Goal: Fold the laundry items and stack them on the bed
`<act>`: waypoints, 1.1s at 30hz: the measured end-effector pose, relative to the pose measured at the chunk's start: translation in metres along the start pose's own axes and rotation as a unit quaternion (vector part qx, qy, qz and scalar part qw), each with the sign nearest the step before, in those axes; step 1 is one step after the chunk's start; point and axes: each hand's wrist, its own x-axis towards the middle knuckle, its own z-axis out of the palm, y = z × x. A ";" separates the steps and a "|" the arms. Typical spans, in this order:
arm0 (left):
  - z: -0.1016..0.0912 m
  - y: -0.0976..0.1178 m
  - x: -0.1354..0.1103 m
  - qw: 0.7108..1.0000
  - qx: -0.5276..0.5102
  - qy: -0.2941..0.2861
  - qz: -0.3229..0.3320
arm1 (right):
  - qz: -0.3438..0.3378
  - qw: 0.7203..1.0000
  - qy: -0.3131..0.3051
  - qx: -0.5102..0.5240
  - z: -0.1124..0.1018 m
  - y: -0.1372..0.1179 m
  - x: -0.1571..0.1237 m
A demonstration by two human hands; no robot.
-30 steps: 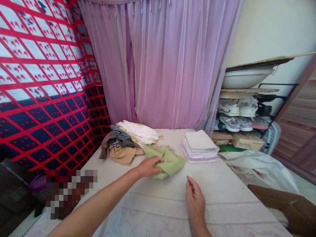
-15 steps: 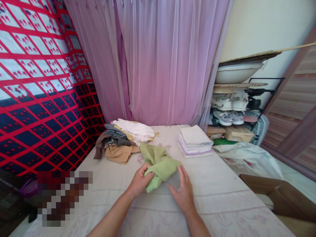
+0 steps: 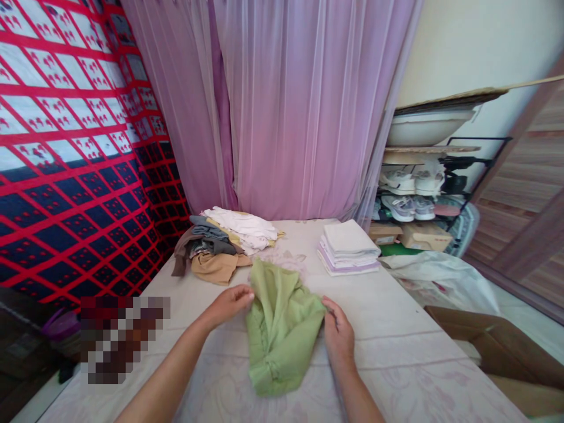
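Note:
A light green garment lies partly spread in front of me, its lower end toward me and creased folds running up its middle. Its exact kind I cannot make out. My left hand pinches its left edge near the top, thumb and fingers closed. On the other side, my right hand grips the right edge between thumb and fingertips. Beyond the garment, at the left, is a loose heap of clothes with a tan piece, grey pieces and a white piece.
A folded stack of white and lilac cloths sits at the right back of the sheet-covered bed. Purple curtains hang behind. To the right are a shoe rack, a plastic bag and an open cardboard box.
The green garment has gone from bunched up to more spread out, its lower end now nearer me. My left hand has moved left and up to its edge; my right hand now grips the right edge.

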 end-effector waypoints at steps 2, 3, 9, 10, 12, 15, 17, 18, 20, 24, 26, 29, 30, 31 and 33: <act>0.000 -0.009 0.019 0.990 -0.026 0.137 -0.009 | 0.015 1.000 0.008 -0.018 0.001 -0.002 0.002; 0.002 -0.012 0.028 0.986 -0.036 0.160 -0.019 | 0.009 0.999 0.009 -0.033 0.001 -0.003 0.003; 0.024 -0.010 0.055 0.984 -0.100 0.135 -0.063 | -0.095 0.984 -0.001 -0.152 0.010 -0.004 0.002; 0.027 -0.008 0.057 0.983 -0.112 0.132 -0.059 | -0.095 0.981 -0.010 -0.168 0.011 -0.003 0.002; 0.030 -0.004 0.059 0.980 -0.137 0.137 -0.047 | -0.074 0.980 -0.031 -0.180 0.010 -0.002 0.002; 0.019 0.000 0.058 0.967 -0.172 0.188 -0.015 | -0.011 0.991 -0.060 -0.118 0.001 -0.006 0.006; 0.002 0.002 0.055 0.952 -0.186 0.245 0.006 | 0.030 0.998 -0.045 -0.035 -0.009 -0.014 0.012; -0.007 0.002 0.052 0.944 -0.185 0.272 0.011 | 0.041 0.999 -0.028 0.003 -0.014 -0.018 0.015; -0.024 -0.001 0.044 0.934 -0.172 0.312 0.009 | 0.039 0.998 -0.001 0.042 -0.023 -0.026 0.022; -0.037 -0.016 0.024 0.932 -0.141 0.331 -0.030 | 0.017 1.000 -0.016 0.013 -0.028 -0.029 0.024; -0.035 -0.026 0.014 0.931 -0.140 0.332 -0.051 | 0.021 0.999 -0.014 -0.019 -0.025 -0.022 0.021; -0.032 -0.039 0.002 0.930 -0.172 0.316 -0.077 | 0.017 0.998 -0.013 -0.051 -0.023 -0.007 0.018; -0.031 -0.042 -0.002 0.930 -0.191 0.304 -0.085 | 0.011 0.998 -0.012 -0.059 -0.023 -0.003 0.018; -0.031 -0.045 -0.005 0.929 -0.210 0.290 -0.091 | 0.005 0.998 -0.011 -0.069 -0.024 0.000 0.018; -0.030 -0.048 -0.012 0.931 -0.244 0.255 -0.091 | -0.004 0.995 -0.012 -0.096 -0.025 0.003 0.019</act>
